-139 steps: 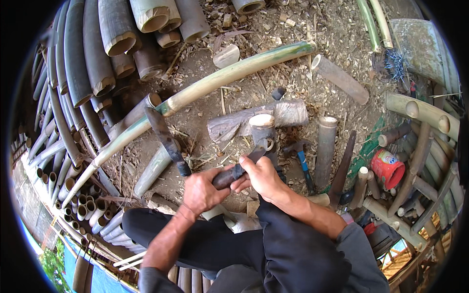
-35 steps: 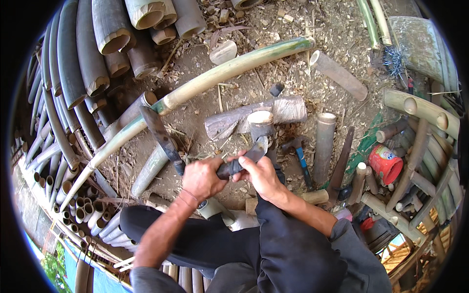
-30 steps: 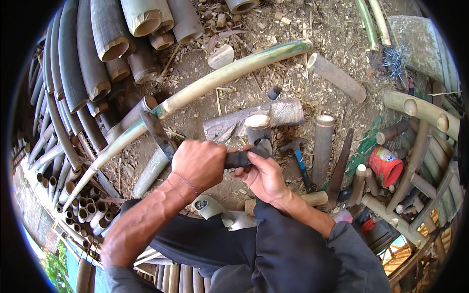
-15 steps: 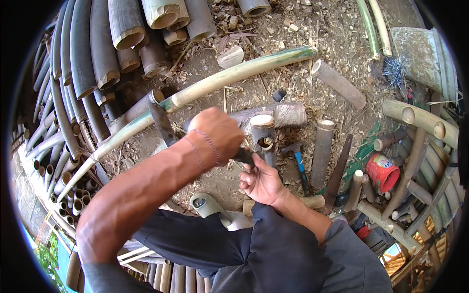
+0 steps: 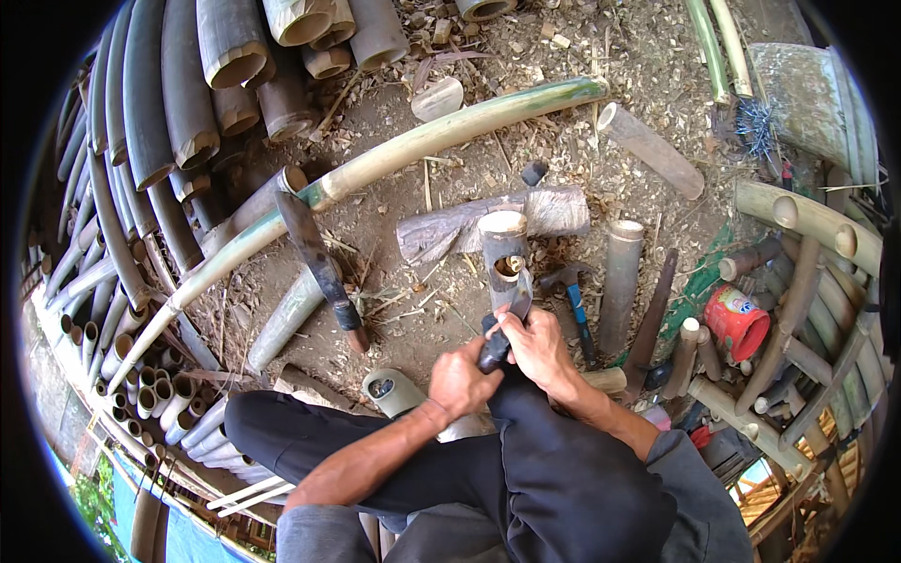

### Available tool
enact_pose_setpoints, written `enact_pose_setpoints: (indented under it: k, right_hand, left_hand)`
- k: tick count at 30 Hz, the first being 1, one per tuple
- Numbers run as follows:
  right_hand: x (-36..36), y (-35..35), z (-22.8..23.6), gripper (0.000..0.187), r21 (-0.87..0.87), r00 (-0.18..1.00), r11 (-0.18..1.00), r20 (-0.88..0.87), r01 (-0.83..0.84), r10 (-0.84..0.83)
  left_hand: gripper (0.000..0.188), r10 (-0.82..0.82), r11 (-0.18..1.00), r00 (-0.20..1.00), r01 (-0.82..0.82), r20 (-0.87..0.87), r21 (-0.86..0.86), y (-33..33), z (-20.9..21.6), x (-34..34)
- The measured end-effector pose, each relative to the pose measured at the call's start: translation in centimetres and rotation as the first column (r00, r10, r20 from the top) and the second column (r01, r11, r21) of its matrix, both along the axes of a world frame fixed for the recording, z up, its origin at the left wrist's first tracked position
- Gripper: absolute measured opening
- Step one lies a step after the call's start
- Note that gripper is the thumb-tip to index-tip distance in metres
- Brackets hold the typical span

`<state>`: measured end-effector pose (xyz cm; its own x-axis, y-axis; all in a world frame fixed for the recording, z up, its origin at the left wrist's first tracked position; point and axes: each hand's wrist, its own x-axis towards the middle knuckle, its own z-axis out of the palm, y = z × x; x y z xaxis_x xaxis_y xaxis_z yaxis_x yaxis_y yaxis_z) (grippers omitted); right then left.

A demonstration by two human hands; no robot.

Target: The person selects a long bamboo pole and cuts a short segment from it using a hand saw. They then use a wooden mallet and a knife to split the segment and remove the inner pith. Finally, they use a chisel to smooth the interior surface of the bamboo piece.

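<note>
My left hand (image 5: pixel 462 383) is closed round the dark handle of a knife (image 5: pixel 494 353), just above my bent knee. My right hand (image 5: pixel 537 345) is closed too, its thumb and fingers pressed on the knife where handle meets blade. The short grey blade points away from me, against the lower part of a bamboo piece (image 5: pixel 502 230). That piece stands out ahead of my knee, with a pale cut end and a hole in its side holding light shavings. Whether the blade's tip touches it I cannot tell.
A machete (image 5: pixel 314 253) leans by a long bamboo pole (image 5: pixel 441 136) on the left. Beyond the bamboo piece lies a log (image 5: pixel 554 214). A blue-handled hammer (image 5: pixel 577 314), a bamboo tube (image 5: pixel 620 281) and a red container (image 5: pixel 737 322) are to the right. Stacked bamboo (image 5: pixel 178 84) fills the left.
My left hand has come down and toward me from above the log, uncovering the machete and log. My right hand has moved slightly forward and right, and both hands now meet on the knife.
</note>
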<state>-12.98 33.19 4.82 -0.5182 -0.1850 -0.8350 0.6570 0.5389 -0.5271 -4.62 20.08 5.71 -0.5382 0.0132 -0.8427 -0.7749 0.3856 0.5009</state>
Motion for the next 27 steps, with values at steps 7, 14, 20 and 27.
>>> enact_pose_setpoints:
  k: [7,14,20,27]
  right_hand:
    - [-0.2,1.0,-0.3,0.030,0.206,0.932,0.959,-0.265,-0.195,0.247]
    - [-4.7,5.1,7.2,0.045,0.098,0.556,0.805,-0.674,-0.585,0.486]
    - [-13.2,4.8,8.2,0.046,0.376,0.082,0.259,-0.426,-0.890,0.901]
    - [-17.0,0.7,4.2,0.024,0.268,-0.351,-0.283,-0.256,-0.921,0.901]
  left_hand:
    - [0.042,0.359,0.931,0.928,-0.347,-0.102,0.116,6.4,-0.3,0.5]
    - [0.070,0.349,0.780,0.883,-0.088,-0.313,0.619,6.4,1.3,-3.7]
    - [0.069,0.491,-0.005,0.648,-0.666,0.581,0.746,6.8,-0.9,-4.9]
    - [0.041,0.484,-0.433,0.060,-0.850,0.873,0.299,8.6,-0.5,-8.7]
